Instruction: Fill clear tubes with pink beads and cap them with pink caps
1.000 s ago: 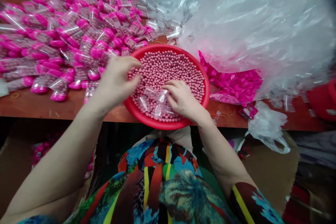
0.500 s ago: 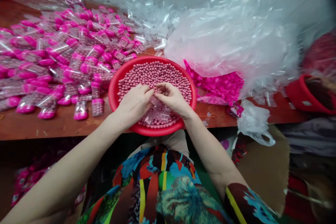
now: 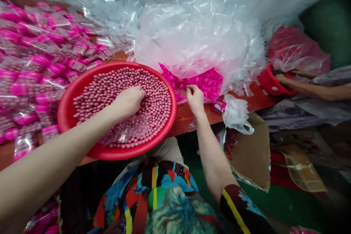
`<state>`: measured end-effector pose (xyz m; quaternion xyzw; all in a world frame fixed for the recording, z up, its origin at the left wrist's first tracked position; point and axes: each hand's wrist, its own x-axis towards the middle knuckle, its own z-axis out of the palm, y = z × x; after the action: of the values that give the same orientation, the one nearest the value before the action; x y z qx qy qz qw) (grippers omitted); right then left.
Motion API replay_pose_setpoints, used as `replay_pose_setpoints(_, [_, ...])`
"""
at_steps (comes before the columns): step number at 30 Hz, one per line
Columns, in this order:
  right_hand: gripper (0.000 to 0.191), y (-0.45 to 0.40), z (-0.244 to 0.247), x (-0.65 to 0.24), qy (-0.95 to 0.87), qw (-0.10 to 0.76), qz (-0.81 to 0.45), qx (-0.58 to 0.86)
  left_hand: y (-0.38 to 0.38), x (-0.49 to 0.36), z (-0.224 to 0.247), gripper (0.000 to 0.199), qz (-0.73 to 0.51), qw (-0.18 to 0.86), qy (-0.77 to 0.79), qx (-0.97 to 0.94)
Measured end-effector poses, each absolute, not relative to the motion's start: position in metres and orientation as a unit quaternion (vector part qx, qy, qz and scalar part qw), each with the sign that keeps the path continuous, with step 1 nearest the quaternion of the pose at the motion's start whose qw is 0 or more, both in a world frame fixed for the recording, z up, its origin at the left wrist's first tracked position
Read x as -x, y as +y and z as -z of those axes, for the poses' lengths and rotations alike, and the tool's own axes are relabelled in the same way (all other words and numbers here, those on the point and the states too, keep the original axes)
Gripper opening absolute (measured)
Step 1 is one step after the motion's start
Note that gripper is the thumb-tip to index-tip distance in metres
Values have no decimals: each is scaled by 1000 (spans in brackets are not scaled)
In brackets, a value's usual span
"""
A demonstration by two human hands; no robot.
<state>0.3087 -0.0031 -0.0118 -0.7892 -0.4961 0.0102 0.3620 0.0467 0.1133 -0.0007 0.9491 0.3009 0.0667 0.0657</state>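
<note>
Right hand moved off beads, tubes flat

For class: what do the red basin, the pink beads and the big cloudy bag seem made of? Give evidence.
Red basin: probably semi-gloss plastic; smooth, uniformly coloured rim.
Pink beads: perhaps satin plastic, composition unclear; rounded, evenly coloured.
Cloudy bag: likely glossy plastic film; translucent, wrinkled, with highlights.
</note>
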Motion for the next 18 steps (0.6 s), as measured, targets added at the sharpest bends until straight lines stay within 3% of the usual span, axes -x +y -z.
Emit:
replay_pose_setpoints(3, [41, 5, 30, -323, -562, 259, -37, 785, 115, -64, 10, 22, -112, 187, 326, -920])
replay_pose_setpoints(6, [47, 7, 40, -312, -636, 139, -10, 759, 115, -66, 9, 18, -188, 416, 355, -816])
replay_pose_setpoints(8, [39, 4, 43, -307, -641, 109, 13, 759, 111, -61, 3, 22, -234, 564, 348, -711])
replay_pose_setpoints(10, [30, -1, 44, -309, -634, 142, 18, 760, 104, -50, -8, 28, -254, 651, 323, -638])
replay_pose_setpoints(13, [20, -7, 46, -322, -619, 239, 13, 748, 92, -28, -21, 28, -257, 701, 307, -590])
replay_pose_setpoints(18, [27, -7, 36, -335, -576, 388, 48, 717, 65, 6, -29, 27, -262, 799, 294, -455])
